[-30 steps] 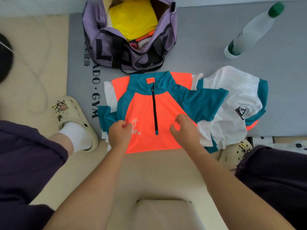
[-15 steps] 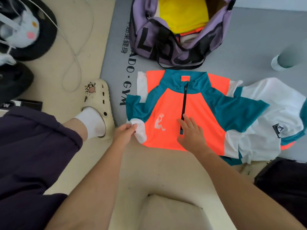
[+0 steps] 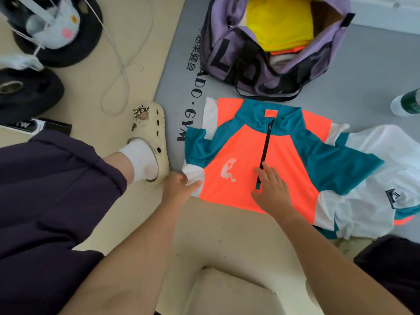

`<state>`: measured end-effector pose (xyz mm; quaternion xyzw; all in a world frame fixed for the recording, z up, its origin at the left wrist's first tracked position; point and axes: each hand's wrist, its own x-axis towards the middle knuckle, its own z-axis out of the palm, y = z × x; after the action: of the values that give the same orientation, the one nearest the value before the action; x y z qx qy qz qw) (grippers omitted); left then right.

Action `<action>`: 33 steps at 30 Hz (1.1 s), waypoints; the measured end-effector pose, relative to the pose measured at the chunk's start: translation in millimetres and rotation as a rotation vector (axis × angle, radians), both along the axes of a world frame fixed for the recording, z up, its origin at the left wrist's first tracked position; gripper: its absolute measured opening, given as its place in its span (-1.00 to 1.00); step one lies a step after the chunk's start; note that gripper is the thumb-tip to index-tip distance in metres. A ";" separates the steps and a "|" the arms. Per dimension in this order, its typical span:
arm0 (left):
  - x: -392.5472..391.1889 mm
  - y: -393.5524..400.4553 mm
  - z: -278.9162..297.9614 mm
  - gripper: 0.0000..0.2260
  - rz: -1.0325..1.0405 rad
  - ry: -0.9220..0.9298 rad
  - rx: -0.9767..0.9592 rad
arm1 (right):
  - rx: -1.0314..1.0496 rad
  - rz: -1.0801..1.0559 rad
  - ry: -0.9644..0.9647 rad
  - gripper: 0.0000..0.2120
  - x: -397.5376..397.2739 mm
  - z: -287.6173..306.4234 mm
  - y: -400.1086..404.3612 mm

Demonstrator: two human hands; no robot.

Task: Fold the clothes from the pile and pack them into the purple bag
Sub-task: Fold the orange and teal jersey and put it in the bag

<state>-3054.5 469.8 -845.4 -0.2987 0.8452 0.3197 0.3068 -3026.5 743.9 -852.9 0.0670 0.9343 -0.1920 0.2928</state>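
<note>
Beige floor (image 3: 136, 64) on the left, grey gym mat (image 3: 375, 71) with black lettering on the right. At the mat's near edge, left hand (image 3: 178, 188), fingers curled, pinching the white cuff (image 3: 193, 176) of the left sleeve of an orange and teal zip-neck shirt (image 3: 236, 160). Just beside it, right hand (image 3: 272, 192) lying flat with straight fingers on the orange chest, fingertips at the lower end of the black zipper (image 3: 264, 151), gripping nothing. Shirt spread face up, collar pointing away toward the purple bag (image 3: 231, 55), hem nearest the person, long axis running near to far along the zipper. Bag open-topped just beyond the collar, yellow folded cloth (image 3: 279, 26) inside with orange and white layers under it. Right of the shirt and partly under its teal sleeve, a crumpled white garment (image 3: 384, 178) with teal and orange trim and a small dark badge. Close by the left hand, a cream clog (image 3: 152, 130) over a white sock, almost touching the cuff. Further left, white cable (image 3: 122, 71), black round weights (image 3: 29, 94), a pale plush toy (image 3: 54, 30). Green-and-white bottle (image 3: 408, 104) cut off at the right edge; bag's far end cut off at the top; mat lettering partly hidden by the bag.
</note>
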 end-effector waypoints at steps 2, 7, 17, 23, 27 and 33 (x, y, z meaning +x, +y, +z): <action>5.8 4.0 -4.7 -0.70 -0.025 -0.026 -0.006 | 0.002 0.002 -0.004 -0.31 -0.6 0.0 -0.2; 2.5 8.8 -7.4 -0.84 0.321 0.088 0.172 | 0.011 0.016 -0.013 -0.31 -1.2 1.1 0.7; -1.0 -1.1 0.8 -0.85 0.174 -0.034 -0.098 | 0.060 0.023 0.000 -0.35 -6.0 9.6 -5.1; -65.8 28.5 15.4 -0.74 -0.177 0.478 -0.135 | 0.176 0.072 0.161 -0.49 -45.4 21.8 -20.4; -108.7 37.7 14.3 -0.59 -0.694 0.517 -0.157 | 0.091 0.101 0.155 -0.37 -72.9 16.6 -25.6; -138.9 29.5 1.5 -0.59 -1.012 0.172 -0.399 | 0.126 0.123 0.098 -0.34 -76.1 -1.5 -17.8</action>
<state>-3193.3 499.4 -843.9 0.1197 0.9497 -0.0109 0.2892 -3102.5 726.2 -854.4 0.0182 0.9600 -0.1174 0.2534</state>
